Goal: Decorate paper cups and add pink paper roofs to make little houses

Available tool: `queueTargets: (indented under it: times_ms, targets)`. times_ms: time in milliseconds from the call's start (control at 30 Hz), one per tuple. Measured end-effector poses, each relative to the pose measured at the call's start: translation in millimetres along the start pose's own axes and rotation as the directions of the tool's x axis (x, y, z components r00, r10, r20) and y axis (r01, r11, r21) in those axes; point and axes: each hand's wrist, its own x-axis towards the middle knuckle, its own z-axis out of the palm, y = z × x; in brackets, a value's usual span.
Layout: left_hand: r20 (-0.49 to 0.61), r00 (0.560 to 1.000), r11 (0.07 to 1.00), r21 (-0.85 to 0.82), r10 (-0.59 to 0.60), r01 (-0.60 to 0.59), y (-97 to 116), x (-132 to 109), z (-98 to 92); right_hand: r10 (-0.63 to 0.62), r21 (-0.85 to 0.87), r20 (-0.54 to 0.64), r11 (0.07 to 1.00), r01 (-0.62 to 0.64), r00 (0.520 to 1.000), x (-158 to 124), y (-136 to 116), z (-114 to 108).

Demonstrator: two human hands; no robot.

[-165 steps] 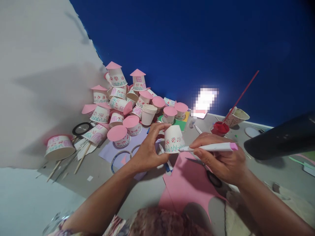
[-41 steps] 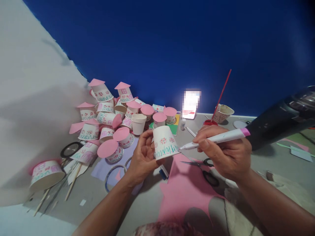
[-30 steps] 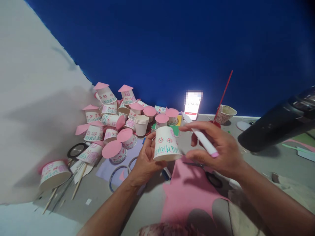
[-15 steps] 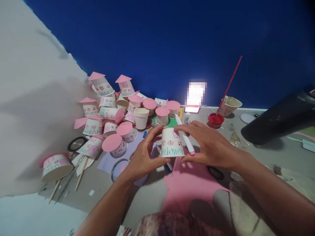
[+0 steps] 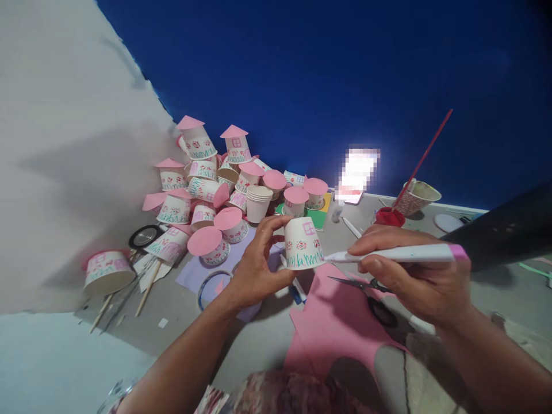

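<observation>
Upside down in my left hand (image 5: 256, 267) is a white paper cup (image 5: 302, 244), its fingers and thumb gripping it from the left. Drawn on the cup are a pink window, red flowers and green grass strokes around its rim. My right hand (image 5: 414, 276) pinches a white marker (image 5: 397, 253) with a pink end. The marker lies nearly level, and its tip is at the cup's lower right side, by the grass. Below the right hand, black-handled scissors (image 5: 357, 283) rest over pink paper (image 5: 332, 322).
Several decorated cups with pink cone roofs (image 5: 207, 241) are heaped at the left, around a stack of plain cups (image 5: 259, 202). A tape roll (image 5: 212, 290) lies on purple paper. At the right stand a red pot (image 5: 390, 217) with a stick, a patterned cup (image 5: 417, 198) and a dark cylinder (image 5: 487, 230).
My right hand has let go of the cup and moved right, turning the marker from a steep slant to nearly level, tip at the cup. My left hand still holds the cup, now slightly tilted.
</observation>
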Motion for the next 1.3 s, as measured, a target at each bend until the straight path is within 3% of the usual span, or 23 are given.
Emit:
queueTargets:
  times_ms: [100,533,1167,1300]
  targets:
    - [-0.002,0.999,0.998,0.051,0.032,-0.032,-0.6,-1.0,0.3,0.048,-0.023,0.026,0.999,-0.048,0.998,-0.2,0.9,5.0]
    - [0.028,0.999,0.995,0.089,0.04,-0.043,5.9,-0.3,4.8,0.037,-0.016,0.083,0.999,-0.036,0.996,2.7,-1.2,12.1]
    - [0.015,1.0,0.999,-0.038,0.014,-0.013,-2.5,-1.9,6.5,0.042,-0.057,0.061,0.998,-0.039,0.997,5.0,-2.0,9.6]
    - [0.011,1.0,0.995,-0.095,0.012,-0.011,-5.1,-2.4,5.9,0.033,-0.057,0.005,0.998,-0.033,0.999,1.5,0.4,6.2]
